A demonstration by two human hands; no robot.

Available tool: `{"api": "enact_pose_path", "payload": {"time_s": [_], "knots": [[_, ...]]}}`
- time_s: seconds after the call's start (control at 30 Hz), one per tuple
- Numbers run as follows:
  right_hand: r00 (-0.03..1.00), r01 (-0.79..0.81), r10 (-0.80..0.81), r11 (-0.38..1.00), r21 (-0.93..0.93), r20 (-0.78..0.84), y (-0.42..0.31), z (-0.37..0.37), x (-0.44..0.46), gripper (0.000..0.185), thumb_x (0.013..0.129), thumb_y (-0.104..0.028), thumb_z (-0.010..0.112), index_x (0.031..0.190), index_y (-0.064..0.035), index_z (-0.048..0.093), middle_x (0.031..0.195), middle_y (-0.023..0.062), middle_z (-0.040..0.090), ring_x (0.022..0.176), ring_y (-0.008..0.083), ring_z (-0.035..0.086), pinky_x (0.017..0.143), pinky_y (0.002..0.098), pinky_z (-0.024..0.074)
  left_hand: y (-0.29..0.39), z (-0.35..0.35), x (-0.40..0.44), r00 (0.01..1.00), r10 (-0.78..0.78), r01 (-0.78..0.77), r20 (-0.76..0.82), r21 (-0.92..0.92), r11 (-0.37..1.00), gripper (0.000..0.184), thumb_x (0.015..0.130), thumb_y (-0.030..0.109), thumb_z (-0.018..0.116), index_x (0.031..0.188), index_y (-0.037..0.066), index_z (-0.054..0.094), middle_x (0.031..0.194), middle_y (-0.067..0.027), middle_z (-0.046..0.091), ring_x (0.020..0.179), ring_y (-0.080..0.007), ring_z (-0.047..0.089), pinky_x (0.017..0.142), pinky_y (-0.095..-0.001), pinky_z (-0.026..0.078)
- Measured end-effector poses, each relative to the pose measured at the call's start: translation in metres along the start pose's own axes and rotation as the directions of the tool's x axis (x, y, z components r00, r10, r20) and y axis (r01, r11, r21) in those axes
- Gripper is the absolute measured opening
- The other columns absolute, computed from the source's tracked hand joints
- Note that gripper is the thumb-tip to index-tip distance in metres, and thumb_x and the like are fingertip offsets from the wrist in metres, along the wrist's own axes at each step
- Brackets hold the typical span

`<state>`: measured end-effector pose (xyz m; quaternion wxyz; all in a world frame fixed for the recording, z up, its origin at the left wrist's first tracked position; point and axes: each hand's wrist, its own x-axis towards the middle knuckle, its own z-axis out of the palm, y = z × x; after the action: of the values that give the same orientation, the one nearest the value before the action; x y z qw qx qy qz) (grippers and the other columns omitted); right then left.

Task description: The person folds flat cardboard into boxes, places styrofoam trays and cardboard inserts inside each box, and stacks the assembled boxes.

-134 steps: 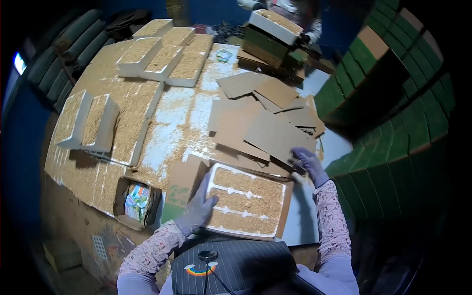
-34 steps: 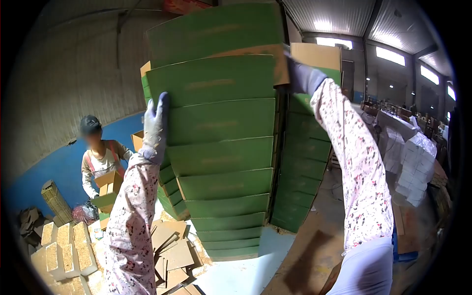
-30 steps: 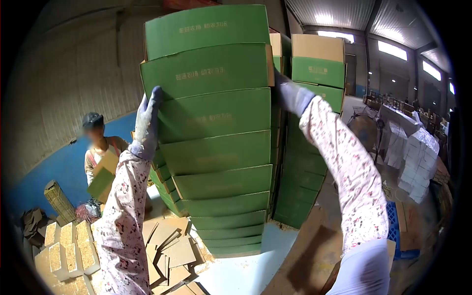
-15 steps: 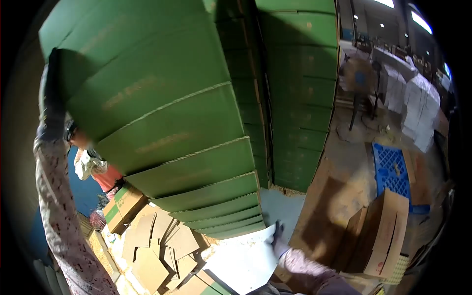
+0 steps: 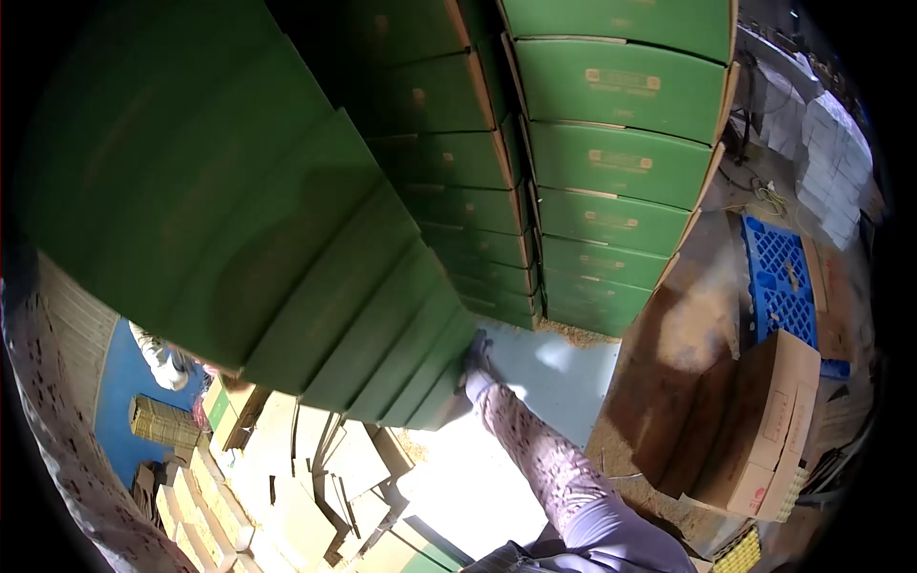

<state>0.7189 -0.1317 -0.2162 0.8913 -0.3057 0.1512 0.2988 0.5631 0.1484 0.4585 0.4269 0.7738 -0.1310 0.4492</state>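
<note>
A tall stack of green cartons (image 5: 315, 315) leans across the left and middle of the head view, its front face mostly in shadow. My right hand (image 5: 475, 371), in a dark purplish glove, is low at the stack's right-hand edge. Its fingers look stretched out along that edge; whether they press on it I cannot tell. The patterned sleeve of my right arm reaches up from the bottom. At the far left only my left sleeve (image 5: 72, 449) shows beside the stack; my left hand is out of sight.
More green carton stacks (image 5: 611, 162) stand behind. Flattened cardboard (image 5: 296, 506) lies at lower left. On the right are an open brown carton (image 5: 764, 430) and a blue plastic pallet (image 5: 778, 277). Another person's arm (image 5: 158, 358) shows at left. A pale sheet (image 5: 573, 382) covers the floor.
My view has shifted closer to the stack. My right hand has moved up and left to its edge. My left hand, earlier high on the stack's left side, has left the view.
</note>
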Motion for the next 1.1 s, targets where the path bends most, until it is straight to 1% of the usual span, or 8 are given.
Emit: {"api": "enact_pose_path", "payload": {"time_s": [0.2,0.33,0.43,0.6,0.8,0.9,1.0,1.1], "knots": [[0.996,-0.073,0.082,0.975,0.211,-0.036,-0.024,0.031,0.062,0.064,0.092,-0.063,0.042,0.135,-0.0154,0.048,0.136,0.0076,0.052,0.131,0.0295,0.04,0.105,0.0569,0.0308,-0.003,0.005,-0.022,0.999,-0.054,0.054,-0.003,0.078,0.996,0.06,0.095,0.016,0.052,0.149,0.001,0.031,0.152,-0.0147,0.035,0.139,-0.0289,0.034,0.115,-0.0397,0.026],[0.962,-0.232,0.268,0.905,0.356,-0.055,0.047,0.012,0.055,0.064,0.091,-0.066,0.043,0.133,-0.0176,0.051,0.132,0.0068,0.055,0.13,0.0301,0.042,0.103,0.0607,0.0327,-0.008,0.006,-0.029,0.997,-0.074,0.075,-0.012,0.12,0.99,0.061,0.094,0.016,0.054,0.148,0.001,0.031,0.152,-0.0152,0.035,0.14,-0.0297,0.034,0.115,-0.0403,0.026],[0.895,-0.412,0.443,0.778,0.474,0.051,0.106,0.008,0.05,0.065,0.089,-0.068,0.044,0.131,-0.0191,0.052,0.13,0.0062,0.058,0.128,0.0306,0.044,0.102,0.0636,0.0342,-0.014,0.008,-0.036,0.996,-0.088,0.089,-0.014,0.143,0.986,0.063,0.092,0.015,0.056,0.148,0.0,0.031,0.152,-0.0155,0.035,0.14,-0.0302,0.034,0.115,-0.0408,0.026],[0.839,-0.539,0.507,0.722,0.434,0.198,0.104,0.024,0.067,0.061,0.093,-0.064,0.038,0.136,-0.023,0.049,0.131,0.0007,0.059,0.127,0.0294,0.046,0.095,0.0649,0.0371,-0.017,0.007,-0.042,0.993,-0.118,0.12,-0.018,0.183,0.976,0.065,0.09,0.015,0.059,0.148,0.0,0.032,0.152,-0.0161,0.034,0.14,-0.0311,0.033,0.116,-0.0416,0.025],[0.852,-0.468,0.522,0.79,0.397,-0.033,0.029,0.072,0.034,0.061,0.093,-0.064,0.035,0.134,-0.0221,0.053,0.134,-0.0003,0.057,0.126,0.0281,0.046,0.095,0.0637,0.0333,-0.025,0.01,-0.052,0.993,-0.115,0.116,-0.018,0.21,0.971,0.068,0.088,0.014,0.062,0.148,0.0,0.032,0.152,-0.0167,0.034,0.14,-0.0322,0.032,0.116,-0.0425,0.025],[0.872,-0.455,0.49,0.81,0.369,-0.001,0.048,0.061,0.034,0.067,0.091,-0.065,0.039,0.139,-0.0185,0.047,0.141,0.0042,0.05,0.127,0.0292,0.045,0.101,0.0601,0.0334,-0.03,0.012,-0.052,0.994,-0.113,0.112,-0.011,0.226,0.968,0.07,0.087,0.014,0.063,0.147,-0.001,0.032,0.152,-0.017,0.034,0.141,-0.0328,0.032,0.116,-0.0429,0.024],[0.951,-0.292,0.289,0.956,-0.017,-0.107,0.065,0.028,0.014,0.075,0.085,-0.062,0.054,0.139,-0.0105,0.044,0.137,0.0087,0.052,0.118,0.0256,0.05,0.095,0.0477,0.0415,-0.034,0.015,-0.059,0.995,-0.101,0.1,-0.008,0.237,0.966,0.071,0.086,0.014,0.065,0.147,-0.001,0.032,0.152,-0.0174,0.034,0.141,-0.0333,0.031,0.116,-0.0434,0.024],[0.99,-0.122,0.079,0.89,-0.439,-0.114,0.088,-0.003,-0.028,0.087,0.079,-0.059,0.068,0.139,-0.0024,0.042,0.132,0.0132,0.054,0.109,0.0219,0.055,0.089,0.0354,0.0496,-0.028,0.028,-0.094,0.999,-0.05,0.043,0.016,0.29,0.956,0.073,0.084,0.014,0.067,0.147,-0.001,0.033,0.152,-0.0177,0.034,0.141,-0.0339,0.031,0.116,-0.0438,0.024]]}}
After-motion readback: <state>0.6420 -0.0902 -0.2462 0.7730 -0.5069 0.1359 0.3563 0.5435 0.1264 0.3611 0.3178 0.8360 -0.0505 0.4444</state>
